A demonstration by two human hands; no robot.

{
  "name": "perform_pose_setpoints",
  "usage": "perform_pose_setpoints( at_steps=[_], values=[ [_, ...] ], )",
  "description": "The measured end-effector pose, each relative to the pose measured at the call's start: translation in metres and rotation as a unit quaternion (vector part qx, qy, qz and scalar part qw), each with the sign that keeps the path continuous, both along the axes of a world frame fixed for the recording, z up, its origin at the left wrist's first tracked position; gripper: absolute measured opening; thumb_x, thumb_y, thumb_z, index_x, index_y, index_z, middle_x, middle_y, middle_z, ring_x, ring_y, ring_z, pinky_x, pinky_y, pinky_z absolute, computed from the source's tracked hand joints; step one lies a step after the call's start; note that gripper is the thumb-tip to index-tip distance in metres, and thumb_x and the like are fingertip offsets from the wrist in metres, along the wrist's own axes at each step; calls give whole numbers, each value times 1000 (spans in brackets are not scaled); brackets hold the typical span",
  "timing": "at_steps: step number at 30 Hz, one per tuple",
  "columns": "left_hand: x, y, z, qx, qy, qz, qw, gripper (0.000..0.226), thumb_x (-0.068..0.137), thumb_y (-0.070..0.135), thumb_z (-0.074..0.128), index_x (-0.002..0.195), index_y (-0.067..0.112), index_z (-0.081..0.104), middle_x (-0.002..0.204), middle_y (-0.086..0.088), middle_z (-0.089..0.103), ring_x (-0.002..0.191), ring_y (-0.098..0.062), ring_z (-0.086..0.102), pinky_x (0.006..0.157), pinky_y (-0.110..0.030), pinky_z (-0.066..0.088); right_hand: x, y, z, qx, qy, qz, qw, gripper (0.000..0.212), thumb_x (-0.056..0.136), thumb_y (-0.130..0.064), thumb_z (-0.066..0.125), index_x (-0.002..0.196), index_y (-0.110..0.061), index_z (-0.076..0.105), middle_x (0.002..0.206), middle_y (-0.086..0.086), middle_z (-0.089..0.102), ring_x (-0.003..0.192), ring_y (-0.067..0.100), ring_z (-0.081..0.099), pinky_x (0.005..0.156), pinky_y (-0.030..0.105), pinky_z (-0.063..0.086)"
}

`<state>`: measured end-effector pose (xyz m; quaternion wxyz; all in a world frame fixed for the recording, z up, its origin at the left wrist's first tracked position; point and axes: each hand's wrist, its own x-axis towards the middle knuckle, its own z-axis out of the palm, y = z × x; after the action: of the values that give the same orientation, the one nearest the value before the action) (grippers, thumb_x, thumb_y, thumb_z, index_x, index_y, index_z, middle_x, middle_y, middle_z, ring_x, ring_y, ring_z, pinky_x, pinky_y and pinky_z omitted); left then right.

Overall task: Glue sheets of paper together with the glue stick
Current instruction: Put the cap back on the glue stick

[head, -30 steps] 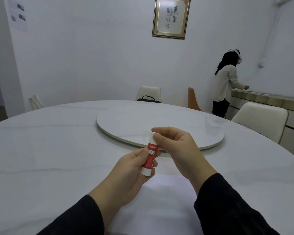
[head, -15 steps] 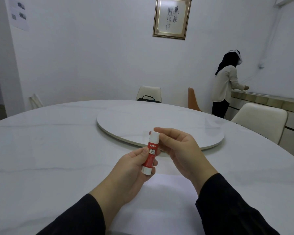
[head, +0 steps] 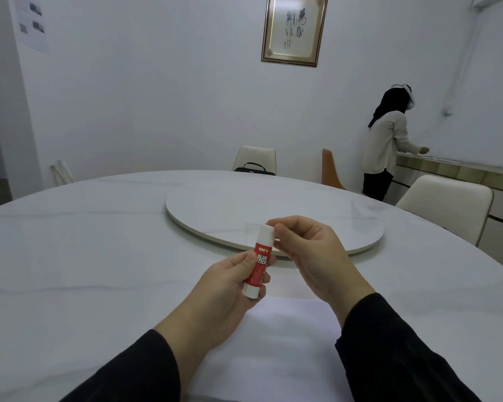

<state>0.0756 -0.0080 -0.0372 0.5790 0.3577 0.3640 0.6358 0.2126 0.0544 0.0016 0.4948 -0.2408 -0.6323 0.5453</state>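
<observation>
The glue stick is held upright above the near edge of the table, over the white sheet of paper that lies flat at that edge. Its red barrel is pinched in the grip of the left hand, thumb on the label side and fingers wrapped behind, with the white base showing below the thumb. The white cap is still seated on top, and it is touched by the fingertips of the right hand, which are curled against its side; whether a firm pinch has been made on the cap cannot be told.

The stick is judged to be light, rigid and smooth-sided plastic, so it could slip if held loosely. The barrel is best taken around its middle, as is done now, leaving the cap free to be pulled straight off and the base free to be twisted. The exposed glue would be soft and easily smeared or broken if wound out too far.

The paper is judged thin and limp, liable to slide on the polished table; only one sheet can be made out, partly hidden by the dark sleeves. No glue appears to have been applied yet.
</observation>
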Motion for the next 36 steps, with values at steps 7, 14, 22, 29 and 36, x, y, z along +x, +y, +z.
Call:
perform_pose_setpoints(
  at_steps=[7,14,22,29,36],
  values=[
    [-1,4,-4,11,-4,-24,1000,31,74,26,63,97,8,72,97,-8,74,69,-13,66,63,-29,53,0,-3,3,-5,-7,10,1000,32,65,-21,75,96,-12,73,80,6,71,78,18,68,71,28,57],
    [-5,9,-3,-5,21,-5,1000,19,82,18,59,87,9,74,89,-7,75,67,-14,68,66,-31,56,-7,-5,3,19,-51,-39,998,21,72,-18,77,91,-9,72,91,14,75,85,22,72,76,28,59],
    [-5,11,4,2,28,6,1000,21,91,13,51,96,4,69,78,-4,73,62,-15,62,65,-33,51,-13,-8,7,47,-56,-85,994,12,71,-12,79,81,-10,73,79,-1,75,75,9,71,64,14,55],
    [-7,12,5,8,17,9,1000,23,92,12,49,102,3,67,80,-5,74,63,-16,62,68,-33,50,-20,-9,5,88,-66,-110,988,12,72,-13,79,80,-12,71,81,7,73,75,14,70,67,23,58],
    [-9,21,-4,46,227,103,967,22,93,19,53,108,22,70,99,-2,74,95,-16,65,91,-30,48,-16,0,-8,178,-128,-181,959,17,75,-14,77,79,-26,65,73,1,68,63,4,66,59,13,53]
  ],
)
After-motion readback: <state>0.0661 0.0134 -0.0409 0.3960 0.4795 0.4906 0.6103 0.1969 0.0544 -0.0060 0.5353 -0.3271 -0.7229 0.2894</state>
